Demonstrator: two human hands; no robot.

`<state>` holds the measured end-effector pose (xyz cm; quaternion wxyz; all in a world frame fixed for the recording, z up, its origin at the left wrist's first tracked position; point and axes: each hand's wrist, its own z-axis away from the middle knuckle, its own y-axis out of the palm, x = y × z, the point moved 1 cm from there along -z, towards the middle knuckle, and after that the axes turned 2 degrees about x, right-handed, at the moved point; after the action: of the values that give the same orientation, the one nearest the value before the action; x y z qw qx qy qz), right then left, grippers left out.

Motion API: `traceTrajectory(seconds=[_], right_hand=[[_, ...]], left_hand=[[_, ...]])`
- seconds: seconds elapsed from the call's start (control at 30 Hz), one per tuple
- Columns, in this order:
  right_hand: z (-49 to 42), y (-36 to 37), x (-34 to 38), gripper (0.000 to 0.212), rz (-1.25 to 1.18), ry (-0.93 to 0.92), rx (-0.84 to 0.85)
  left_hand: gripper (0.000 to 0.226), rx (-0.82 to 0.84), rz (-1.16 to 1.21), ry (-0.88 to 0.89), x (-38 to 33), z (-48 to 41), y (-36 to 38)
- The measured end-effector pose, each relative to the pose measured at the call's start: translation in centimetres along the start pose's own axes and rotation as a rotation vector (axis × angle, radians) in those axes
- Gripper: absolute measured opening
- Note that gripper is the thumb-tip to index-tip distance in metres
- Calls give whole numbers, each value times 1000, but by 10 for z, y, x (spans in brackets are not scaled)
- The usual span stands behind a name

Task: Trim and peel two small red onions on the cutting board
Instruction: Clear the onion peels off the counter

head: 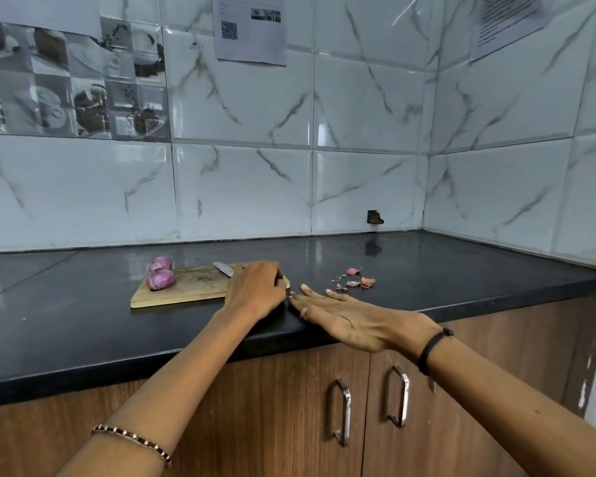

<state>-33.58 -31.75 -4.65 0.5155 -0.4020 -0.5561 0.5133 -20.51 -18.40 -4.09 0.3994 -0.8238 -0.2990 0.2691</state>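
Note:
Two small peeled purple-red onions sit at the left end of the wooden cutting board (pixel 186 290): one onion (pixel 160 280) on the board, the other onion (pixel 161 263) just behind it at the board's far edge. My left hand (pixel 255 290) lies over the board's right end with its fingers curled over the handle of a knife (pixel 223 268); only the blade shows, pointing left toward the onions. My right hand (pixel 344 316) lies flat with straight fingers on the counter's front edge, fingertips close to the board's right corner, holding nothing.
The board lies on a black counter (pixel 461 270) in a tiled corner. Onion skins and trimmed bits (pixel 355 281) lie scattered on the counter right of the board. Wooden cabinet doors with metal handles (pixel 341 413) are below the counter edge.

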Motion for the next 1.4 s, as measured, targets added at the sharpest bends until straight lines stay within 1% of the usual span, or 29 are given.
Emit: traceTrajectory(seconds=[0.13,0.27,0.33,0.4,0.5,0.57,0.63,0.73,0.83,0.9,0.97,1.0,1.1,1.2,1.27,1.33,1.4], right_hand=[[0,-14,-22,55,-5,105,35],[2,-25,-46,57,23,250,7],[1,-29,-45,57,49,286,-13],[-1,-26,-34,55,44,228,-25],[-9,-11,-15,53,9,31,-25],[-14,-3,-14,53,-11,-37,-24],[-15,-5,-20,55,11,-17,-6],[-11,-16,-34,57,52,91,19],[-10,-23,-53,58,101,200,-94],[-5,-25,-58,55,89,162,-201],[4,-27,-55,50,-19,89,-270],[10,-27,-53,48,-69,51,-267],[32,-17,-39,45,-156,-44,-183],[47,-3,-32,52,-234,-93,-152],[51,2,-36,54,-198,-92,-152],[49,3,-47,57,-95,-60,-159],[43,-2,-60,57,-5,49,-145]], left_hand=[[21,1,7,10,0,3,-2],[23,-5,22,14,1,2,0],[24,-10,18,18,1,2,0],[25,-9,20,19,1,0,1],[26,-8,17,19,1,-2,2],[26,-5,12,26,2,-3,4],[26,-1,16,20,2,-3,4],[25,0,32,13,2,-3,3],[24,4,36,12,1,-2,2],[24,10,37,14,1,-2,2],[24,15,38,16,1,-2,2],[24,17,40,14,1,-2,1],[24,27,44,15,1,-2,1],[24,32,47,15,0,-1,1],[24,39,55,12,-1,0,-1],[24,35,62,9,-2,1,-2],[23,37,62,7,-3,2,-3]])
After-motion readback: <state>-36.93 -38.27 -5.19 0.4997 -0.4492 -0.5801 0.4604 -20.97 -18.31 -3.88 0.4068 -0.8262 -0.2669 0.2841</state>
